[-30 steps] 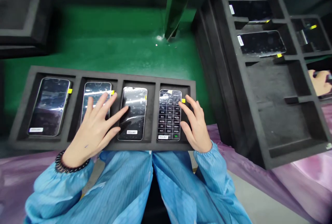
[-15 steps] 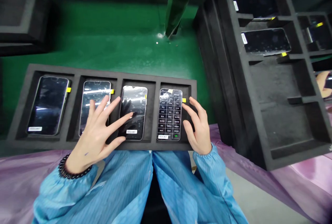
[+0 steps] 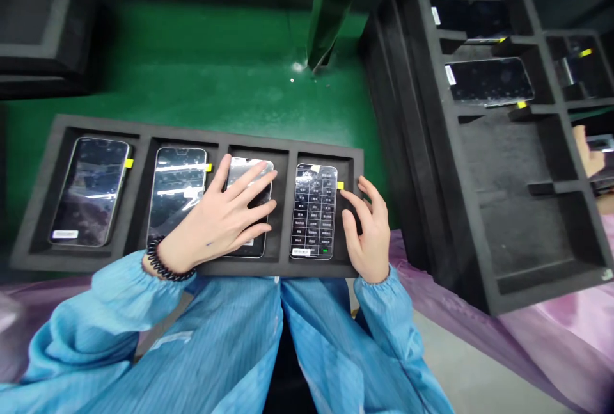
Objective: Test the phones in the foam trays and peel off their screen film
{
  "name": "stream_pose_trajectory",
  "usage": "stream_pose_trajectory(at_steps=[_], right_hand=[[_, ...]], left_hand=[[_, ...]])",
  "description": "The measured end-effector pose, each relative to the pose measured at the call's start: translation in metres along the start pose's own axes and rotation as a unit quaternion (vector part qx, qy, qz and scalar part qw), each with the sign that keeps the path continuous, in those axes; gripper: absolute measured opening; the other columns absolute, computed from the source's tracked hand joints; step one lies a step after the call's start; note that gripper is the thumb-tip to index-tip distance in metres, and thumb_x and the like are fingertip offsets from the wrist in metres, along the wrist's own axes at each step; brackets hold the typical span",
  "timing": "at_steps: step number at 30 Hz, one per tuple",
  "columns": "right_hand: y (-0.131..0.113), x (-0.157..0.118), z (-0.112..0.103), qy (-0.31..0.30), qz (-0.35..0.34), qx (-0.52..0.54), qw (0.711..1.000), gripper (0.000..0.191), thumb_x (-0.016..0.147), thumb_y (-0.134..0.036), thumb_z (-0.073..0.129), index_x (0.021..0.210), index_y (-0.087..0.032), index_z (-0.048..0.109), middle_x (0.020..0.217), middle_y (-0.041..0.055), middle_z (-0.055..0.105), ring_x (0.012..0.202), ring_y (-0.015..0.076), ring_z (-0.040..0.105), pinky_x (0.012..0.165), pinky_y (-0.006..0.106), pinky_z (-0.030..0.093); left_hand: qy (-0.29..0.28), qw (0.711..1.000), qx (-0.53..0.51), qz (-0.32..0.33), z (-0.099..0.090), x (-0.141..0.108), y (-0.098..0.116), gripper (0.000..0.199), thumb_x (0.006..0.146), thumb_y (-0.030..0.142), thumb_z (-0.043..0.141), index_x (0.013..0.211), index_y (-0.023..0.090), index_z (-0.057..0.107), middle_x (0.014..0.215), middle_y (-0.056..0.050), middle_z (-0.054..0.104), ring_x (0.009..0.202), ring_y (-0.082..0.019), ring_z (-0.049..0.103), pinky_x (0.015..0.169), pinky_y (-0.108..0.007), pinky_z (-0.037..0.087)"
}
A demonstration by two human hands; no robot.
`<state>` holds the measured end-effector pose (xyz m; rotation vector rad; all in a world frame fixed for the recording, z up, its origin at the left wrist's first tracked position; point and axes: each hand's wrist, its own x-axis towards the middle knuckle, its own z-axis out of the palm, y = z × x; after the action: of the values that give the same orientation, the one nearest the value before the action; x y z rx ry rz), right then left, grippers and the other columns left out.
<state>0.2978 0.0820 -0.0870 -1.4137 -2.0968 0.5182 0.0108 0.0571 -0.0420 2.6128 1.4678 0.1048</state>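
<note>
A black foam tray (image 3: pixel 259 268) lies across my lap, with a smartphone in each compartment. My left hand (image 3: pixel 235 209) is open, fingers spread over the third smartphone (image 3: pixel 244 169) and covering much of its dark screen. Whether the palm touches the glass, I cannot tell. The rightmost smartphone (image 3: pixel 314 212) is lit and shows a grid of text buttons. Beside its right edge, near the yellow tab (image 3: pixel 340 185), my right hand (image 3: pixel 368 228) is open with fingers bent and apart. Further left lie a second smartphone (image 3: pixel 177 190) and a leftmost smartphone (image 3: pixel 90 190), both dark.
At the right stand stacked black foam trays (image 3: pixel 484 209); the top one holds two dark smartphones (image 3: pixel 492 81). Another black foam box (image 3: pixel 29 55) is at upper left. A green post (image 3: pixel 330 17) rises behind the tray. Another person's hand (image 3: pixel 588 155) shows at the right edge.
My left hand has moved right, from between the second and third smartphones to over the third one, covering more of its screen. My right hand has barely moved.
</note>
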Motion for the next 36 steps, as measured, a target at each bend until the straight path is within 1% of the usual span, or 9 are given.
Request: stream_pose_trajectory(at_steps=[5, 8, 14, 20, 23, 27, 30, 33, 36], right_hand=[[0.001, 0.001, 0.002, 0.015, 0.0, 0.011, 1.0, 0.031, 0.102, -0.026, 0.046, 0.128, -0.021, 0.063, 0.152, 0.0133, 0.049, 0.138, 0.0299, 0.052, 0.113, 0.055, 0.048], [0.001, 0.002, 0.002, 0.015, -0.007, 0.003, 1.0, 0.031, 0.102, -0.027, 0.046, 0.128, -0.022, 0.063, 0.151, 0.0131, 0.051, 0.134, 0.0302, 0.054, 0.111, 0.056, 0.048], [0.001, 0.005, 0.003, 0.011, -0.009, -0.006, 1.0, 0.031, 0.102, -0.028, 0.047, 0.128, -0.024, 0.064, 0.15, 0.0122, 0.051, 0.133, 0.0307, 0.055, 0.11, 0.056, 0.048], [-0.001, 0.005, 0.003, 0.015, -0.007, -0.017, 1.0, 0.03, 0.101, -0.028, 0.047, 0.125, -0.024, 0.064, 0.148, 0.0123, 0.053, 0.131, 0.0304, 0.056, 0.108, 0.057, 0.05], [-0.001, 0.004, 0.003, 0.017, -0.009, -0.018, 1.0, 0.029, 0.101, -0.027, 0.048, 0.124, -0.023, 0.065, 0.148, 0.013, 0.053, 0.13, 0.0301, 0.056, 0.108, 0.056, 0.05], [0.0, 0.004, 0.003, 0.01, -0.009, -0.016, 1.0, 0.03, 0.101, -0.028, 0.047, 0.126, -0.023, 0.064, 0.149, 0.013, 0.052, 0.132, 0.031, 0.054, 0.108, 0.057, 0.048], [0.0, 0.005, 0.003, 0.006, -0.012, -0.024, 1.0, 0.031, 0.102, -0.029, 0.047, 0.126, -0.024, 0.064, 0.15, 0.0127, 0.051, 0.132, 0.0313, 0.054, 0.109, 0.058, 0.047], [-0.001, 0.006, 0.002, -0.002, -0.021, -0.042, 0.999, 0.031, 0.102, -0.029, 0.047, 0.128, -0.025, 0.063, 0.15, 0.0124, 0.051, 0.133, 0.0315, 0.052, 0.109, 0.058, 0.046], [-0.001, 0.006, 0.002, -0.013, -0.024, -0.051, 0.998, 0.033, 0.102, -0.028, 0.047, 0.131, -0.025, 0.06, 0.151, 0.0125, 0.05, 0.135, 0.0317, 0.05, 0.111, 0.058, 0.045]], left_hand=[[0.003, 0.999, -0.002, -0.033, 0.001, 0.002, -0.001, 0.035, 0.102, 0.045, 0.045, 0.121, 0.023, 0.066, 0.157, -0.009, 0.048, 0.155, -0.031, 0.026, 0.128, -0.066, 0.001], [0.002, 0.999, -0.021, -0.024, 0.005, -0.002, -0.008, 0.035, 0.102, 0.042, 0.044, 0.121, 0.023, 0.066, 0.161, -0.007, 0.042, 0.156, -0.033, 0.025, 0.129, -0.066, 0.005], [0.036, 0.991, -0.122, -0.043, 0.0, -0.048, -0.026, 0.045, 0.098, 0.028, 0.046, 0.142, 0.035, 0.054, 0.172, 0.001, 0.013, 0.159, -0.038, 0.01, 0.127, -0.07, 0.005], [0.033, 0.988, -0.148, -0.021, 0.008, -0.079, -0.027, 0.044, 0.095, 0.027, 0.05, 0.136, 0.041, 0.06, 0.171, 0.007, 0.016, 0.159, -0.038, 0.013, 0.128, -0.069, 0.003], [0.023, 0.994, -0.094, -0.051, 0.013, -0.075, -0.03, 0.056, 0.098, 0.029, 0.047, 0.152, 0.043, 0.04, 0.172, 0.002, 0.012, 0.159, -0.037, 0.01, 0.127, -0.071, 0.006], [0.06, 0.988, -0.05, -0.134, 0.008, -0.056, -0.033, 0.068, 0.101, 0.029, 0.04, 0.162, 0.038, 0.01, 0.173, -0.004, 0.005, 0.16, -0.037, 0.006, 0.126, -0.071, 0.008], [0.069, 0.988, -0.046, -0.128, 0.0, -0.037, -0.036, 0.061, 0.102, 0.031, 0.038, 0.16, 0.035, 0.02, 0.172, -0.007, 0.012, 0.16, -0.035, 0.007, 0.127, -0.068, 0.01], [0.046, 0.993, -0.027, -0.11, -0.003, -0.016, -0.043, 0.047, 0.104, 0.037, 0.036, 0.146, 0.02, 0.047, 0.167, -0.015, 0.027, 0.159, -0.035, 0.015, 0.128, -0.064, 0.016], [0.029, 0.994, -0.018, -0.106, 0.001, -0.001, -0.049, 0.051, 0.105, 0.042, 0.031, 0.134, 0.01, 0.056, 0.159, -0.022, 0.038, 0.157, -0.036, 0.021, 0.128, -0.062, 0.019]])
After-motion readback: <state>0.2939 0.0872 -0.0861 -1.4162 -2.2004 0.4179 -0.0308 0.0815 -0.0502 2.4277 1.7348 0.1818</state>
